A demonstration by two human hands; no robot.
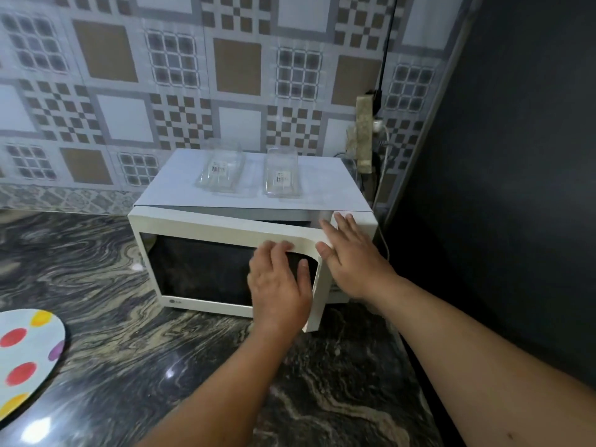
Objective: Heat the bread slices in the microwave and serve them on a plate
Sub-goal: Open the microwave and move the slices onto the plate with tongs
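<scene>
A white microwave (225, 227) stands on a dark marbled counter (96, 269) against a patterned tile wall (129, 75), its door (206, 269) swung slightly ajar so that a dark gap shows along the top edge. No bread slices can be seen; the door's dark window hides whatever lies inside.

The left hand (279, 285) lies flat against the front of the door near its free edge, fingers straight and together, thumb out to the side, gripping nothing. The right hand (350, 256) rests with straight, spread fingers on the microwave's right front corner beside the door's edge, its fingertips reaching the top; it too is unclenched and holds nothing.

On top of the microwave sit two clear plastic containers (222, 172), side by side and apart from each other, each with a small label.

A white plate (29, 359) with red, yellow and purple spots lies on the counter well to the left of the microwave, partly cut off by the frame's edge. Behind the microwave's right rear corner a power strip (364, 133) hangs on the wall with a black cable (387, 43) running up from it. A dark panel (516, 156) fills the right side.
</scene>
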